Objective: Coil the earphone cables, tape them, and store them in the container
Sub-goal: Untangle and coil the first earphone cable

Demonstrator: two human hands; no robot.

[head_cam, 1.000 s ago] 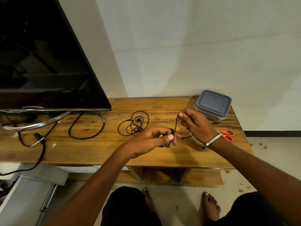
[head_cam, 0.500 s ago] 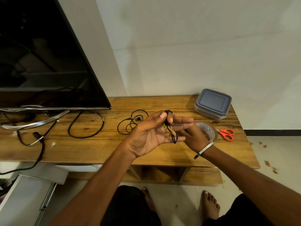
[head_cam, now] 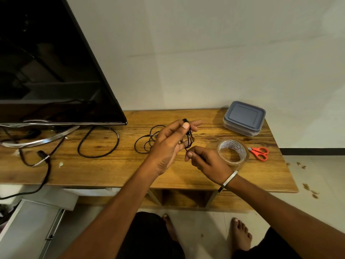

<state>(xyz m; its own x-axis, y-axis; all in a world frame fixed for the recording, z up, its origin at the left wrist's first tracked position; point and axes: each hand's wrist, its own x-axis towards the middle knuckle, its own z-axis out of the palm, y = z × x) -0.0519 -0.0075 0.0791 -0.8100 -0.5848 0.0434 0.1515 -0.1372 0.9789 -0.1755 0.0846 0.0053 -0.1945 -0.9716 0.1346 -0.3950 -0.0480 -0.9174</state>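
I log: large black flat-screen television (head_cam: 46, 62) on long wooden table (head_cam: 112, 171); thick black looped power cable (head_cam: 99, 143); orange-handled scissors (head_cam: 259, 153) at right.

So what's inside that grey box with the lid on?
Cannot tell. The container sits on the table with its grey lid closed, covering whatever is inside. Its clear side wall shows nothing definite.

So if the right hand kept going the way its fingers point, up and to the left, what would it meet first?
Probably the earphone cable coiled round the left hand; the right hand already pinches its lower end. Depth is unclear from one view.
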